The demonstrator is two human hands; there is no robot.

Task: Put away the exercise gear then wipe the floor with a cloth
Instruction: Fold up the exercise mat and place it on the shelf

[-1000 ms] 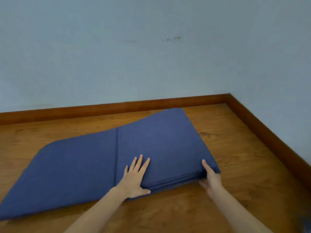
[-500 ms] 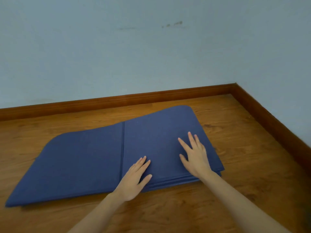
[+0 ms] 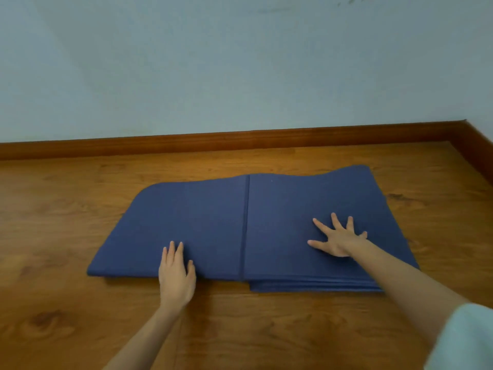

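Note:
A dark blue exercise mat (image 3: 213, 222) lies partly folded on the wooden floor (image 3: 66, 209). Its right half is a stack of several folded layers, and a single panel extends to the left of a fold crease. My left hand (image 3: 176, 273) lies flat on the near edge of the left panel, fingers straight. My right hand (image 3: 337, 237) presses flat on top of the folded stack with fingers spread. No cloth is in view.
A brown skirting board (image 3: 240, 140) runs along the pale blue wall (image 3: 240, 62) behind the mat and turns toward me at the right corner (image 3: 465, 129). Bare wooden floor surrounds the mat on the left and in front.
My left hand moved from the folded stack leftward onto the single panel. My right hand went from the stack's near corner onto its top. The view shifted left.

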